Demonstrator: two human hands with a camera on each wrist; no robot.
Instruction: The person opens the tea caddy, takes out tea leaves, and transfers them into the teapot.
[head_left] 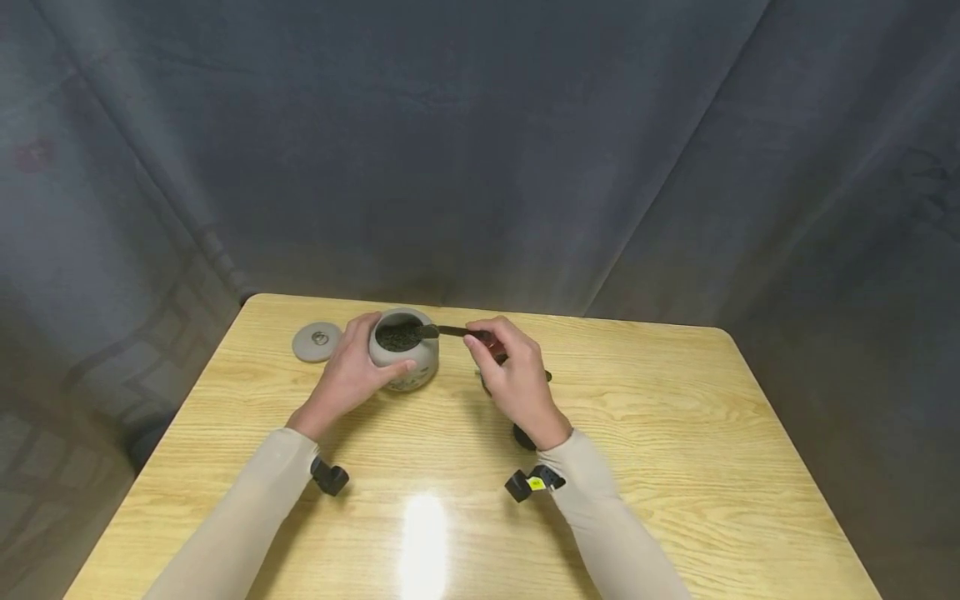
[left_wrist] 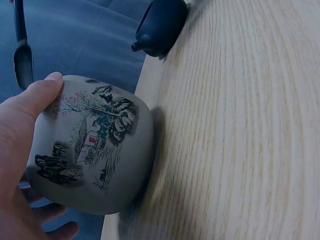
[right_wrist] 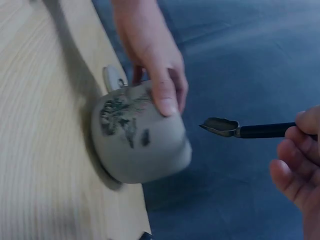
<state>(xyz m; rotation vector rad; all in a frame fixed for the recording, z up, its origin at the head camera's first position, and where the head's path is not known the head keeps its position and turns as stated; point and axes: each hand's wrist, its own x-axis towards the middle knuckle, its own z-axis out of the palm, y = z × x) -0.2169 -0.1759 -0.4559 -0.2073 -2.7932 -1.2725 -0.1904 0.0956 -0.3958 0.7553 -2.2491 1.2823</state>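
My left hand (head_left: 358,364) grips a round grey ceramic jar (head_left: 411,379), thumb at the near side and fingers round the far side. A painted landscape of trees and a house covers the jar's wall (left_wrist: 100,145). Inside its mouth lie dark loose leaves (head_left: 399,334), which look like tea. With thumb and fingertips, my right hand (head_left: 516,371) pinches the black handle of a small tea scoop (right_wrist: 265,131). The scoop's leaf-shaped bowl (right_wrist: 220,126) points at the jar and hangs above its mouth, overlapping the rim in the head view.
The jar's round grey lid (head_left: 317,342) lies on the wooden table (head_left: 645,467), left of the jar. A dark teapot (left_wrist: 162,27) stands to the right, mostly hidden under my right hand in the head view. Grey curtain (head_left: 450,167) hangs behind the table.
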